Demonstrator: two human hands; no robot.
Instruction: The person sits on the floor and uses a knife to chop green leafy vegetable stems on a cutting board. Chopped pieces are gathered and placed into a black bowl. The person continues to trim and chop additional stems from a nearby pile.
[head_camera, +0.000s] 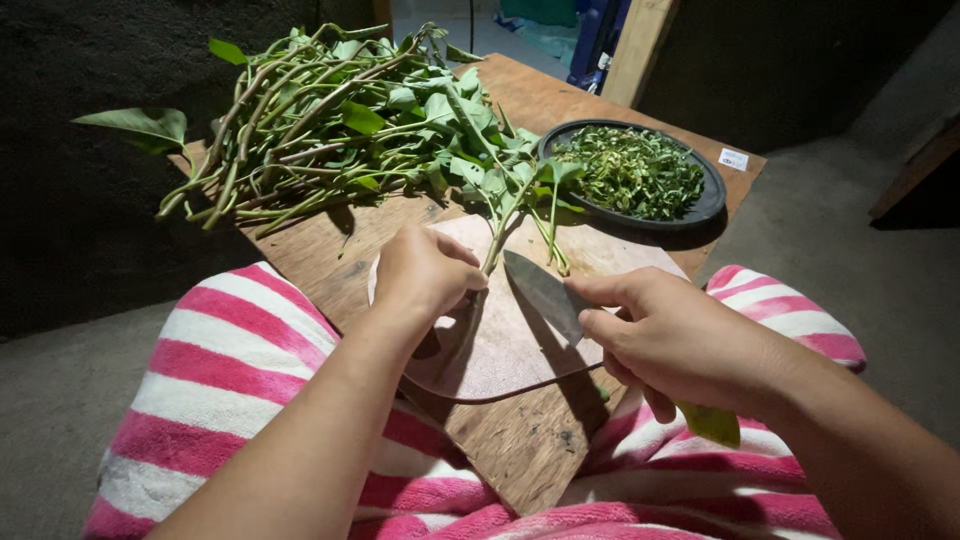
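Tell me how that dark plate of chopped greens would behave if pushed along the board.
The plate looks shallow and flat-bottomed, so it would likely slide, not tip. It sits near the board's far corner, so a push might send it off. The greens are heaped loose; bits could spill.

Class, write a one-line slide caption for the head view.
Left hand pins leafy stems on a cutting board; right hand holds a knife.

left hand (425, 272) pins stems (497, 240); right hand (672, 335) grips knife (545, 292).
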